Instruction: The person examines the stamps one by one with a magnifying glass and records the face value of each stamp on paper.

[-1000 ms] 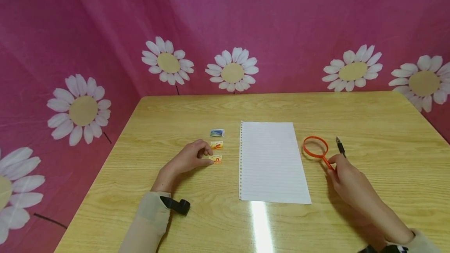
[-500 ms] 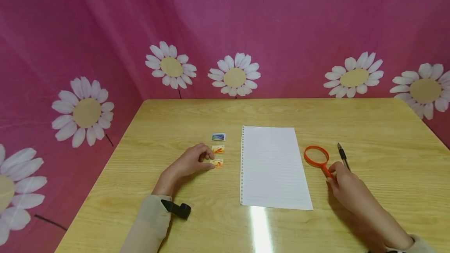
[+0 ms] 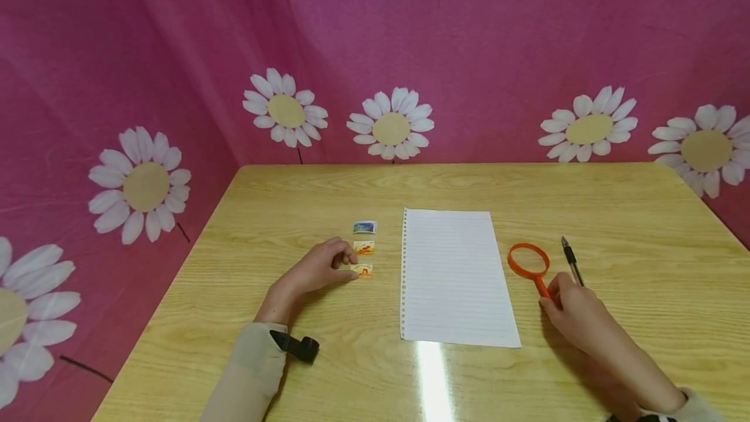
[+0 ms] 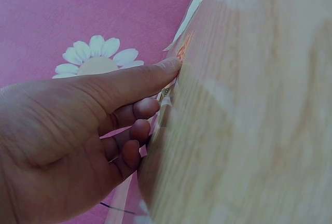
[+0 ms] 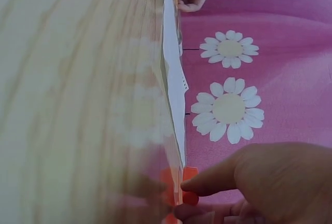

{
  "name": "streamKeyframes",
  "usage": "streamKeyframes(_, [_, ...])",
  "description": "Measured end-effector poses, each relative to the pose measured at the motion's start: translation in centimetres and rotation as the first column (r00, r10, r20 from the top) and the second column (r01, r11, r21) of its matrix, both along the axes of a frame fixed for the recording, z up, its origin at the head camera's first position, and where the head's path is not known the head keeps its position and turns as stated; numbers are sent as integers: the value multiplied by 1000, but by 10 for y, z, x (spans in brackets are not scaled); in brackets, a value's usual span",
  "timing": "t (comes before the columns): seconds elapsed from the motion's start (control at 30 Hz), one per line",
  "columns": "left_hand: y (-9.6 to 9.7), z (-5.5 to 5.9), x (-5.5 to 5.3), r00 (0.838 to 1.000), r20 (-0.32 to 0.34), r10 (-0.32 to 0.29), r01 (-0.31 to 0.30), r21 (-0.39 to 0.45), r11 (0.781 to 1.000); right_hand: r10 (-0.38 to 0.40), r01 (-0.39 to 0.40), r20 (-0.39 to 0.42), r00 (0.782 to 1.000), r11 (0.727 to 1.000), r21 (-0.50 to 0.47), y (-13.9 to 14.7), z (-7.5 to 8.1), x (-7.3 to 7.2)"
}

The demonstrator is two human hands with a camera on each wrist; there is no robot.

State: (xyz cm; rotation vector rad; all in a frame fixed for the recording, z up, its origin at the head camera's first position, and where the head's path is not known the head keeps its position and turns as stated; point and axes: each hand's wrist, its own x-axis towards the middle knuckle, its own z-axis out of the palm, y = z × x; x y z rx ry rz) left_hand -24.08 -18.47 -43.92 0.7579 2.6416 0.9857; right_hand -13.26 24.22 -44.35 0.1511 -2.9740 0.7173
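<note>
My left hand (image 3: 313,271) lies near several small stamps in a column. Its straight thumb touches the left edge of the nearest yellow stamp (image 3: 364,271), and the other fingers bend loosely beside the middle yellow stamp (image 3: 364,248). At the top of the column is a blue stamp (image 3: 365,227). My right hand (image 3: 580,314) pinches the handle of an orange magnifying glass (image 3: 541,285), whose round lens points away from me, low over the table. In the right wrist view, thumb and fingers close on the orange handle (image 5: 191,175).
A lined sheet of paper (image 3: 457,279) with punched holes lies between the hands. Just beyond the right hand is a black-tipped pen (image 3: 569,254), its rear end hidden by the hand. A pink flowered cloth (image 3: 469,51) hangs behind the wooden table (image 3: 328,376).
The magnifying glass and right hand have come slightly nearer to me, and the handle has swung a little left. The left hand keeps its place at the stamps. The head view has shifted slightly.
</note>
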Motion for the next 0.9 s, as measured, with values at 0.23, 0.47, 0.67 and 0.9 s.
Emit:
streamKeyframes(0.23, [-1,-2,0,1000,-14,-12,12,-6,1000,-23,22,33,999,1000,13,-1,-2,1])
streamKeyframes(0.47, [1,-1,1,1000,7,4,-4,-8,1000,-6,2,37,999,995,98,-1,-2,5])
streamKeyframes(0.67, [1,-1,1,1000,11,10,-10,-4,1000,8,-17,69,998,990,139,-2,-3,6])
streamKeyframes(0.9, [1,-1,0,1000,14,22,-22,-12,1000,30,-38,52,998,988,151,-1,-4,6])
